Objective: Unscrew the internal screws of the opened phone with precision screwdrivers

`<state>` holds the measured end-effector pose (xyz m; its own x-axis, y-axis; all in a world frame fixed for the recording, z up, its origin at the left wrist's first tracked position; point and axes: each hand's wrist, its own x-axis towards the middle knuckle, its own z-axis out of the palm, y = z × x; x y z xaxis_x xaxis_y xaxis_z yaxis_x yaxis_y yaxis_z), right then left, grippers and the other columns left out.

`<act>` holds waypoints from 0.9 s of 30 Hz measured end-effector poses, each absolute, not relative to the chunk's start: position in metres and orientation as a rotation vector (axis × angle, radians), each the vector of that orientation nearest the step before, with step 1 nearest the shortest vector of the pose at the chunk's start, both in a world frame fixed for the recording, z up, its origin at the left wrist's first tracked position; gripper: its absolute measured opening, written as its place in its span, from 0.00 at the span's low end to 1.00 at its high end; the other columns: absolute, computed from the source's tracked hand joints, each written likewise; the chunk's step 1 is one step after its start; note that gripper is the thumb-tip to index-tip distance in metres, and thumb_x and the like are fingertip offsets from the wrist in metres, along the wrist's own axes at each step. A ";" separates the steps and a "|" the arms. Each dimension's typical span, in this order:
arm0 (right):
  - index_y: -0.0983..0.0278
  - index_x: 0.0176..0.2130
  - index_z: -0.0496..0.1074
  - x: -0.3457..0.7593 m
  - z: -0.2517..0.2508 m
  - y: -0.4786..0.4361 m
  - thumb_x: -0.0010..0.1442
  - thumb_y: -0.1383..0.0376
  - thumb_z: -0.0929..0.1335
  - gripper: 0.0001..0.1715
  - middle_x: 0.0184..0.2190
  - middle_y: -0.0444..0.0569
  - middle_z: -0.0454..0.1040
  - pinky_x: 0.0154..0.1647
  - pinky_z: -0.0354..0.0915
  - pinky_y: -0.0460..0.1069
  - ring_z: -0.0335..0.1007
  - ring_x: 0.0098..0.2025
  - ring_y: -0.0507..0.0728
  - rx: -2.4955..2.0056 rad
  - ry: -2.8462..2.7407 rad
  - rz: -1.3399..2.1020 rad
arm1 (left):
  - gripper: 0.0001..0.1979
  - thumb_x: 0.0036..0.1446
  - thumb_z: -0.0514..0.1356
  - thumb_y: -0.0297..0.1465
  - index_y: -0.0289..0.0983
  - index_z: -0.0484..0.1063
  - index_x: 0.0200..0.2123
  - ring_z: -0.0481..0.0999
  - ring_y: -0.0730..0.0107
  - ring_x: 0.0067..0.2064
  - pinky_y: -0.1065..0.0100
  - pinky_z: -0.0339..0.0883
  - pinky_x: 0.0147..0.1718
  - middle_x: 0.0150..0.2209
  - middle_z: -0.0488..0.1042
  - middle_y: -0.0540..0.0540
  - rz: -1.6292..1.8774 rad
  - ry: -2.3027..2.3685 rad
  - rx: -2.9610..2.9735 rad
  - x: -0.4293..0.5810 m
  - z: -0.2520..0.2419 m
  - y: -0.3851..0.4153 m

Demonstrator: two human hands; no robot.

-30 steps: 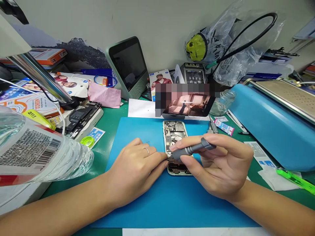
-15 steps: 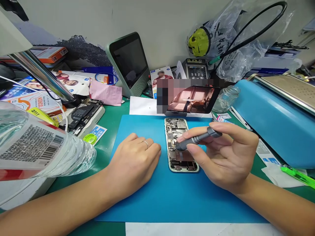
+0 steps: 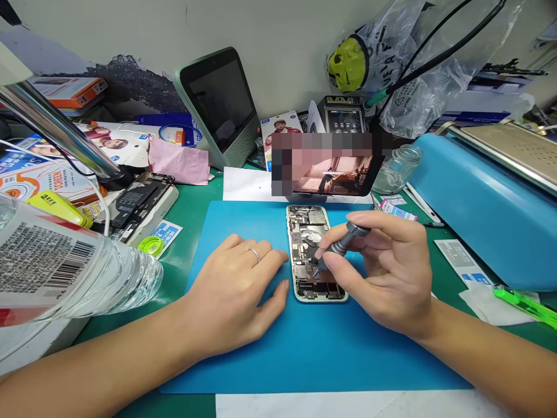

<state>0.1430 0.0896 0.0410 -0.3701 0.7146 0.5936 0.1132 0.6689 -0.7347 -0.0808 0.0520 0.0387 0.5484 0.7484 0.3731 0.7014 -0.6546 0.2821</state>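
An opened phone (image 3: pixel 306 252) lies upright in my view on the blue mat (image 3: pixel 278 354), its circuit boards and battery bare. My right hand (image 3: pixel 389 273) pinches a dark grey screwdriver (image 3: pixel 348 239) between thumb and fingers. The screwdriver leans, its tip pointing down at the lower half of the phone; whether it touches cannot be made out. To the phone's left, my left hand (image 3: pixel 237 284) rests on the mat with nothing in it. Its thumb stands apart from the loosely bent fingers, and the index fingertip is close to the phone's left edge.
Behind the mat a lit phone screen (image 3: pixel 333 174) leans beside a glass jar (image 3: pixel 398 168). A plastic bottle (image 3: pixel 78 261) fills the near left, with a second opened phone (image 3: pixel 141 203) behind it. At right stand a blue machine (image 3: pixel 478 215) and a green cutter (image 3: pixel 524 305).
The screwdriver has tilted steeper, its tip now lower over the phone. My left thumb has come out from the closed fingers. The whole view has shifted slightly.
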 end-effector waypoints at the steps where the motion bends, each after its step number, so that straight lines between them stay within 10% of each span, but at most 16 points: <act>1: 0.54 0.59 0.61 0.143 0.040 0.089 0.57 0.80 0.70 0.37 0.41 0.45 0.71 0.34 0.79 0.50 0.77 0.39 0.54 -0.654 -1.867 0.750 | 0.08 0.67 0.55 0.30 0.34 0.71 0.45 0.70 0.64 0.32 0.60 0.53 0.32 0.31 0.70 0.48 0.748 1.200 2.686 -0.080 0.039 0.052; 27: 0.56 0.57 0.60 0.142 0.041 0.089 0.59 0.78 0.70 0.32 0.40 0.46 0.74 0.33 0.80 0.48 0.78 0.39 0.54 -0.680 -1.875 0.819 | 0.11 0.69 0.54 0.27 0.33 0.75 0.48 0.67 0.66 0.30 0.60 0.54 0.31 0.30 0.70 0.48 0.717 0.899 2.765 -0.079 0.038 0.051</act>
<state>0.1422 0.0894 0.0410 -0.3984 0.7424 0.5386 0.1095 0.6215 -0.7757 -0.0791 0.0512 0.0376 0.7069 0.5865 0.3954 0.5161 -0.8099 0.2786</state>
